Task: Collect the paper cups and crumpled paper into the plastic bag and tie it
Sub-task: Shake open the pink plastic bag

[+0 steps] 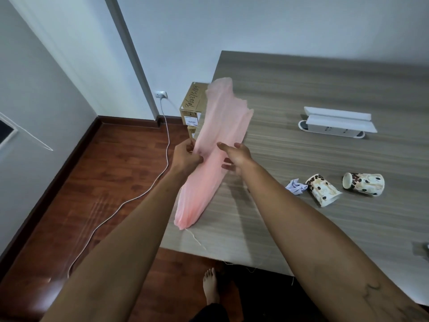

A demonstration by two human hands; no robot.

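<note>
A long pink plastic bag is held up over the left edge of the wooden table, its lower end near the table's front corner. My left hand pinches the bag's left side about midway. My right hand is at the bag's right side with fingers spread and straight, touching the plastic. Two paper cups with a coffee-bean print lie on their sides on the table, one nearer and one further right. A crumpled piece of paper lies just left of the nearer cup.
A white power strip box sits further back on the table. Stacked cardboard boxes stand on the floor beside the table's left edge. A white cable runs from a wall socket across the wooden floor. My bare foot is below the table's front edge.
</note>
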